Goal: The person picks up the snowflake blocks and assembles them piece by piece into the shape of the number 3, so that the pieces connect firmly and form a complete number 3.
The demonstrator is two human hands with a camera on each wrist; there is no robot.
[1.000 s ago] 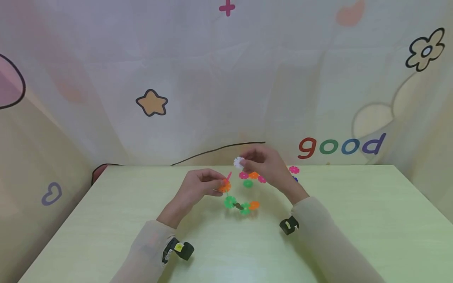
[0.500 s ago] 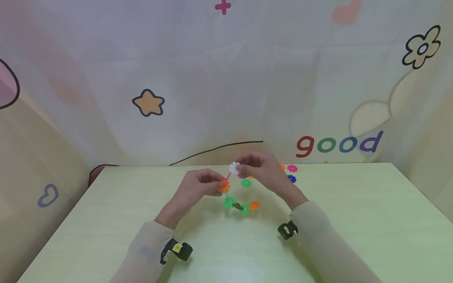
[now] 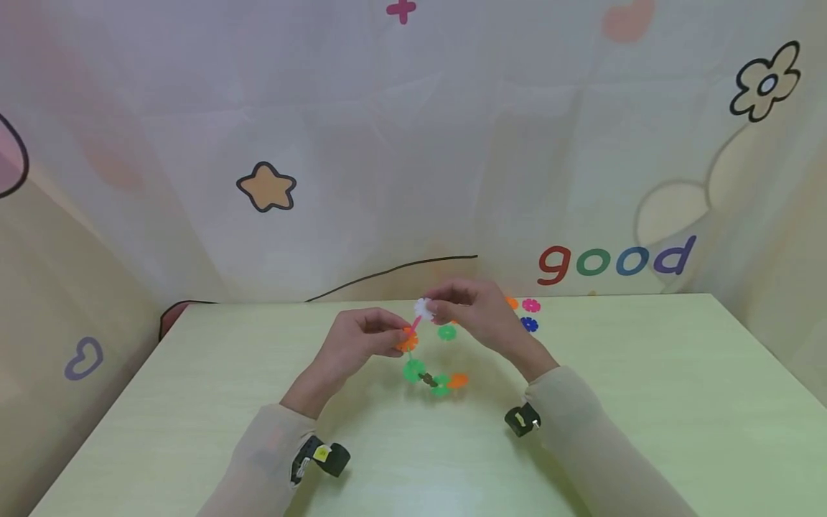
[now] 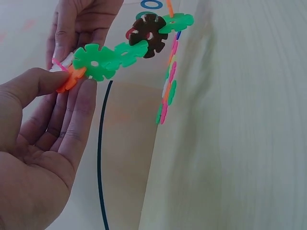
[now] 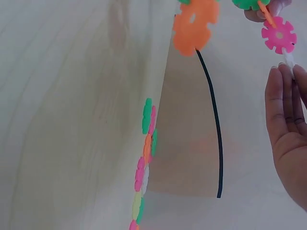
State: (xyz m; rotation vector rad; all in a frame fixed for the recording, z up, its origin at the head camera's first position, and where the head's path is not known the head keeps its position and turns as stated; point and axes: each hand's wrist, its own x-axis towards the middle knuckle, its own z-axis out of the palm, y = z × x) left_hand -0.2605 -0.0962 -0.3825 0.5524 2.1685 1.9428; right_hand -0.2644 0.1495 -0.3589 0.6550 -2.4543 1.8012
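My left hand [image 3: 357,342] pinches an orange notched disc [image 4: 72,79] between thumb and fingers. From it runs a linked chain of snowflake discs: green [image 4: 93,62], another green, brown [image 4: 149,36], green again, and an orange one [image 3: 459,380] at the free end. A pink disc [image 5: 279,35] is slotted into the held orange one on the other side. My right hand [image 3: 474,305] pinches a white disc [image 3: 423,309], its edge right at the pink disc's rim. The chain hangs above the table between both hands.
Loose discs lie on the table [image 3: 194,402] toward its back edge: a green one [image 3: 447,332], a blue one [image 3: 529,324], a pink one [image 3: 531,305] and several others partly behind my right hand. A printed curtain [image 3: 388,143] rises behind the table.
My right hand has brought the white disc down and left, from apart to the pink disc's edge. The left hand keeps its hold on the orange disc. The view has shifted slightly.
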